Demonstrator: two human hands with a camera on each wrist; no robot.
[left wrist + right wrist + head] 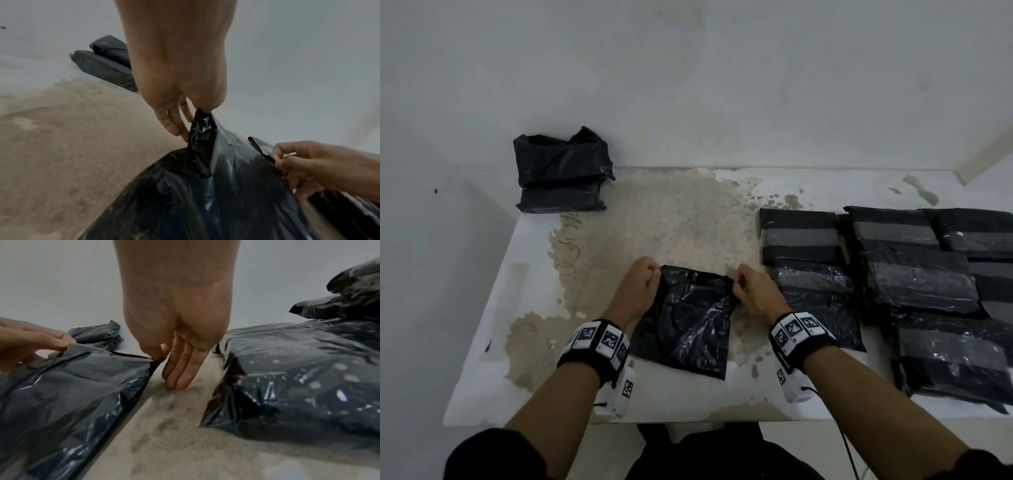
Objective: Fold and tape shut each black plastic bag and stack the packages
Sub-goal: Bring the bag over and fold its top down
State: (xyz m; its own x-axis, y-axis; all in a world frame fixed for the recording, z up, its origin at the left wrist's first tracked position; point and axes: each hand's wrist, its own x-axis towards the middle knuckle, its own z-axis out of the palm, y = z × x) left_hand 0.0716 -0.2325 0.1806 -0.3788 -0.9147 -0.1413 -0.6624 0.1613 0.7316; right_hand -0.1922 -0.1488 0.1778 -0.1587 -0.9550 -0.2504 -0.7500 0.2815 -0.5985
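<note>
White table (pixel 482 377), top worn to a tan patch mid-surface. Unfolded black bags (pixel 914 284) spread overlapping along its right side. Finished stack of packages (pixel 561 171) at far left corner, against the wall. Black plastic bag (pixel 688 325) flat at centre front (crinkled, glossy). Left hand (pixel 638 281) pinches its far left corner; right hand (pixel 751 291) pinches its far right corner, other fingers extended.

We see a crinkly black bag (pixel 688 318) lying flat near the table's (pixel 482 342) front edge, top corners lifted.
</note>
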